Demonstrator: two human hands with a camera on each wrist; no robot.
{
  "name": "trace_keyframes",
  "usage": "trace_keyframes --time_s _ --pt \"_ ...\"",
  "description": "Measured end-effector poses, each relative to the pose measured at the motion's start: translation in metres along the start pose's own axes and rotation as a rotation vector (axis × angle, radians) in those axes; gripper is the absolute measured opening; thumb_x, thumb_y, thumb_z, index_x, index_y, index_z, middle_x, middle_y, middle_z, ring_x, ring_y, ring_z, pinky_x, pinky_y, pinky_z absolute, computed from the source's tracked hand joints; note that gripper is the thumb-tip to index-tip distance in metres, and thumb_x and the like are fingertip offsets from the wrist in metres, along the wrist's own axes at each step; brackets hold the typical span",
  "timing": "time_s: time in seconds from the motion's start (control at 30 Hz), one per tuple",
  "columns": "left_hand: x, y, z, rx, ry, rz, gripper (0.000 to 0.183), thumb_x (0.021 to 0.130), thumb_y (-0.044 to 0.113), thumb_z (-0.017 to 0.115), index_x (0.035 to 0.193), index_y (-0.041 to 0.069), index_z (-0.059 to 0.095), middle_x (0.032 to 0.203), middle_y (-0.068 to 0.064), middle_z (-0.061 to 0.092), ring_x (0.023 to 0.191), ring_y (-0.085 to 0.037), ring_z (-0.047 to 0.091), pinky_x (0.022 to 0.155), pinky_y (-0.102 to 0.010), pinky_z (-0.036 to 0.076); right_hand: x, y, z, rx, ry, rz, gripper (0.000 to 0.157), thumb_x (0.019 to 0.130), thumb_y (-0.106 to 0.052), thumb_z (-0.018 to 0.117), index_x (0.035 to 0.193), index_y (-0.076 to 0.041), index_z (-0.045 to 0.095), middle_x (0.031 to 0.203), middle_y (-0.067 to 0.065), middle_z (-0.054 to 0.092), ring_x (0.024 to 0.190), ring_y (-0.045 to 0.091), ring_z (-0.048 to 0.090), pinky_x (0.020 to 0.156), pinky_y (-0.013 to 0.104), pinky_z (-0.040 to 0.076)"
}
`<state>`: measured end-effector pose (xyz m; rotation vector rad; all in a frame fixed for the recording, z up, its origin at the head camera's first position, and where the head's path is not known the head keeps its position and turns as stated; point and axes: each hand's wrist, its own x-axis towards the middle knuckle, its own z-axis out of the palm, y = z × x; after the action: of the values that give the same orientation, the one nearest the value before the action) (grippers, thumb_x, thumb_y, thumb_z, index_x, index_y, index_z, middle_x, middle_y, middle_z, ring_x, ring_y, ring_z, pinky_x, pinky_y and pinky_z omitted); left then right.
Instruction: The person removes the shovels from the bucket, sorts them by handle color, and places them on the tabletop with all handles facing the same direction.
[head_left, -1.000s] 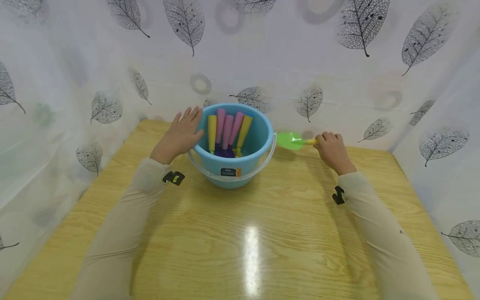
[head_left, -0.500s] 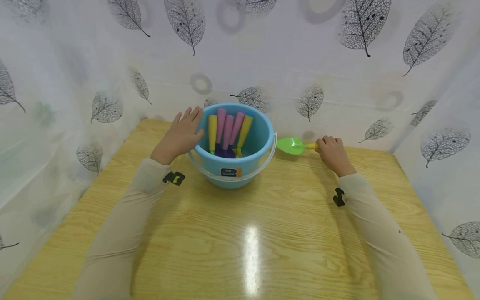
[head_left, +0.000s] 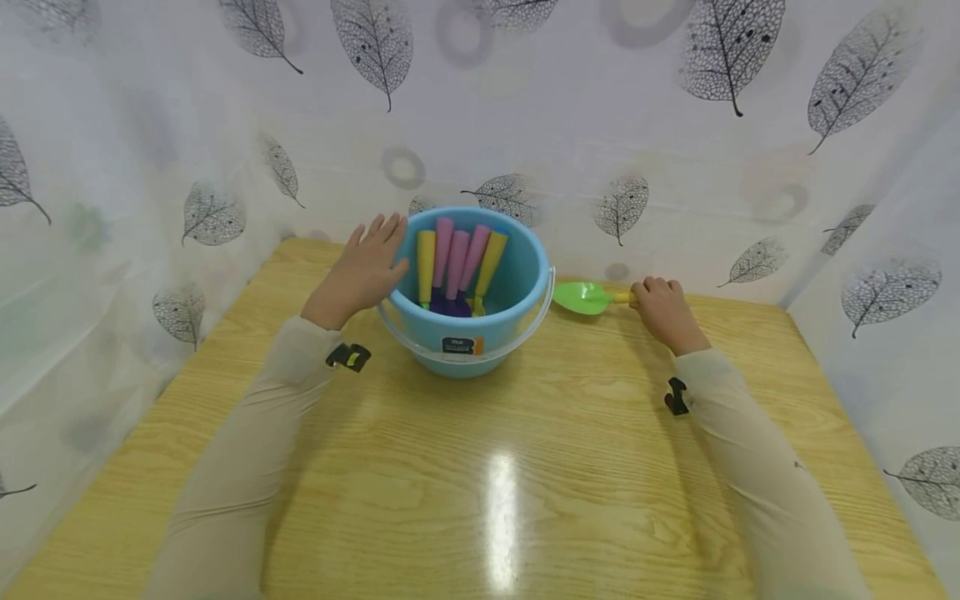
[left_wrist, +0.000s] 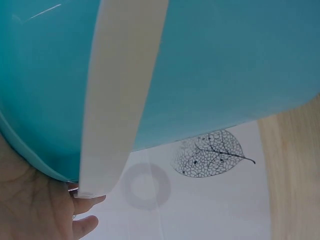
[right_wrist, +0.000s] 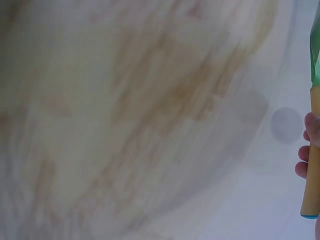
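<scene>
A light blue bucket stands upright on the wooden table, its white handle hanging down in front. My left hand rests against the bucket's left rim with its fingers straight; the left wrist view shows the palm against the rim, close to the handle. Inside the bucket stand several toy tools, with pink handles and yellow handles upward. To the right of the bucket, my right hand grips the yellow handle of a green toy shovel, whose blade points left toward the bucket.
The wooden table stretches in front of the bucket. A white curtain with leaf prints hangs behind and on both sides, close to the table's back edge. Black wrist straps sit at both cuffs.
My right hand has lowered a little with the green shovel, so the blade is nearer the table. The left hand and the bucket have stayed in place.
</scene>
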<state>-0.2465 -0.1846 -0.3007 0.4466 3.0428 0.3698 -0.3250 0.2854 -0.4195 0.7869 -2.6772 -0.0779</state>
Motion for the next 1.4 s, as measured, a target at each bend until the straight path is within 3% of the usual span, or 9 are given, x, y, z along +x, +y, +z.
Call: trace_keyframes --time_s 0.7,1.4 --pt "0.0 0.001 0.001 0.001 0.01 0.007 0.064 0.1 0.029 0.03 0.151 0.0 0.003 0.158 -0.018 0.002 0.146 -0.036 -0.002 0.12 -0.052 -0.002 0.005 -0.003 0.01 -0.017 -0.019 -0.028 0.019 0.086 -0.012 0.066 0.094 0.003 0.057 0.083 0.019 0.055 0.076 0.034 0.053 0.073 0.049 0.043" --pt "-0.001 0.002 -0.001 -0.007 0.002 0.001 0.064 0.1 0.028 0.029 0.15 0.0 0.001 0.158 -0.017 0.001 0.147 -0.036 -0.003 0.119 -0.051 -0.003 0.006 -0.006 0.007 -0.027 -0.072 -0.044 0.019 0.089 -0.013 0.062 0.097 0.003 0.057 0.088 0.02 0.055 0.081 0.035 0.054 0.077 0.05 0.043"
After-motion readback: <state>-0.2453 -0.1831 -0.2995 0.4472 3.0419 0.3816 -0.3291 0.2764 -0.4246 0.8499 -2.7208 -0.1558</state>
